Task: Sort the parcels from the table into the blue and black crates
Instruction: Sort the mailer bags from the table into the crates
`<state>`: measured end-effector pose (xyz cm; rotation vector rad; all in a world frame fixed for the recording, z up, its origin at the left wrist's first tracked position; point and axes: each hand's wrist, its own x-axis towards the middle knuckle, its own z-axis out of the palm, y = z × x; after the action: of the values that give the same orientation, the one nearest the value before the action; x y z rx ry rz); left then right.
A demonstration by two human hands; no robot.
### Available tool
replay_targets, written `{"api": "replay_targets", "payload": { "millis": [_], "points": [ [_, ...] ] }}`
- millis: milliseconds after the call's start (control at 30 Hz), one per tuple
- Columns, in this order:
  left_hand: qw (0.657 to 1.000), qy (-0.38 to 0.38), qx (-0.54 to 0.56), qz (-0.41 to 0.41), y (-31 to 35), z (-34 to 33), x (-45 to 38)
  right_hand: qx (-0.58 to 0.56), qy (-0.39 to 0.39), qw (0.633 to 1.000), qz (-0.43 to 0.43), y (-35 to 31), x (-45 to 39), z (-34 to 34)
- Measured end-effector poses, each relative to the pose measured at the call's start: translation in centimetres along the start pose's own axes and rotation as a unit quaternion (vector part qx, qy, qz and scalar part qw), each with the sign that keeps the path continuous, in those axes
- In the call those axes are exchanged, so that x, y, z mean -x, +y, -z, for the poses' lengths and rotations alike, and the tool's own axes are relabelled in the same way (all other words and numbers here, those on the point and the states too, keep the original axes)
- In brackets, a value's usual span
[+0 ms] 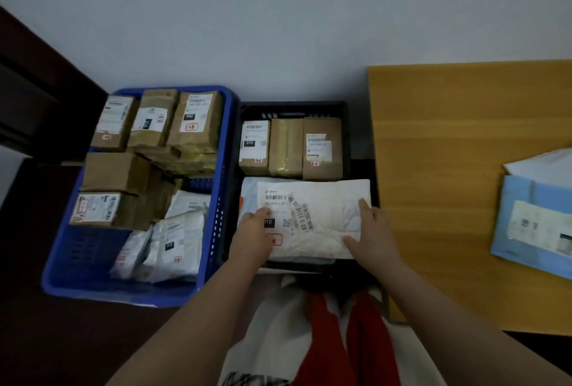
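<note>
Your two hands are on a white mailer that lies in the near half of the black crate, on top of other soft parcels. Your left hand rests on the mailer's left end with fingers fairly straight over the label, a loose grip that pinches nothing I can make out. Your right hand takes the right end, forefinger up along the edge and thumb spread across the near corner, a wide grip. Just beyond your hands three brown boxes stand in a row at the crate's far end. Left of your left hand the blue crate holds more boxes and bags. Right of your right hand, on the table, lies a blue parcel.
</note>
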<state>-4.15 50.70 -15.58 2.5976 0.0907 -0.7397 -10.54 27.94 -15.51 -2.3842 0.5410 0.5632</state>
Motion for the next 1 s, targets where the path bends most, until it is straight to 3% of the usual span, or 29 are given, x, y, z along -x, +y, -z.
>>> {"api": "replay_targets", "payload": {
  "millis": [100,267,367,500,633,833,1000],
  "points": [
    [1.0,0.027,0.0,0.004,-2.1,1.1,-0.7,0.019,-0.006,1.0,0.008,-2.2,-0.5,-1.8],
    [0.998,0.001,-0.057,0.012,-4.7,2.1,-1.2,0.102,-0.062,0.993,-0.024,-3.6,-1.0,-3.2],
    [0.998,0.017,-0.055,-0.015,-4.4,3.1,-1.8,0.115,-0.052,0.992,-0.028,-3.8,-0.9,-2.9],
    [0.991,0.03,-0.025,-0.131,0.0,3.0,-2.2,0.106,0.023,0.994,0.005,-3.0,-0.2,-1.3],
    [0.961,0.001,-0.035,-0.274,6.7,0.3,-1.5,0.094,0.122,0.988,0.006,-0.1,1.0,1.7],
    [0.905,-0.048,-0.083,-0.415,17.2,-5.4,1.0,0.074,0.219,0.968,-0.099,8.5,4.3,6.6],
    [0.883,-0.136,-0.126,-0.431,23.1,-10.1,3.3,0.026,0.286,0.931,-0.223,15.8,7.1,9.7]
  ]
}}
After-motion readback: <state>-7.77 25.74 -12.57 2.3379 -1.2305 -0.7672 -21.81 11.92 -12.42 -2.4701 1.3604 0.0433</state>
